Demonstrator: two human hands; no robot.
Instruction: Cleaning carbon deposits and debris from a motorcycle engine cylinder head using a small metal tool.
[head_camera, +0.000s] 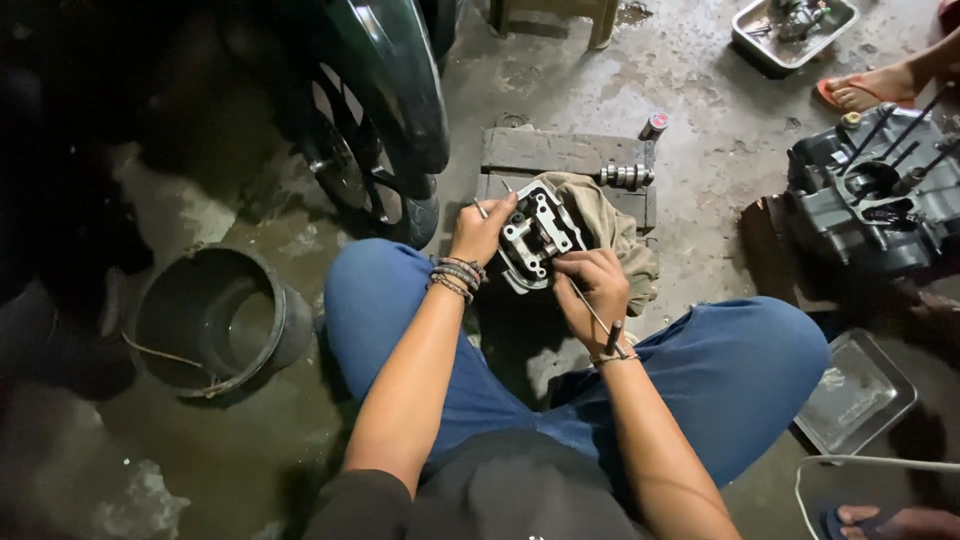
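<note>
Grimy wet concrete floor (700, 70), workshop vibe. Sitting cross-legged in blue jeans, left hand (480, 232) gripping the left edge of a metal cylinder head (538, 236), holding it tilted over a tan rag (610, 225) on a wooden board (560, 152). Right hand (592, 290) clenched around a thin rod-like tool (595, 315), pressed against the head's lower right edge. Black bucket (215, 320) at 9 o'clock, motorcycle wheel (370, 150) at 11, engine case (870, 200) at 2, metal tray (855, 395) at 4.
</note>
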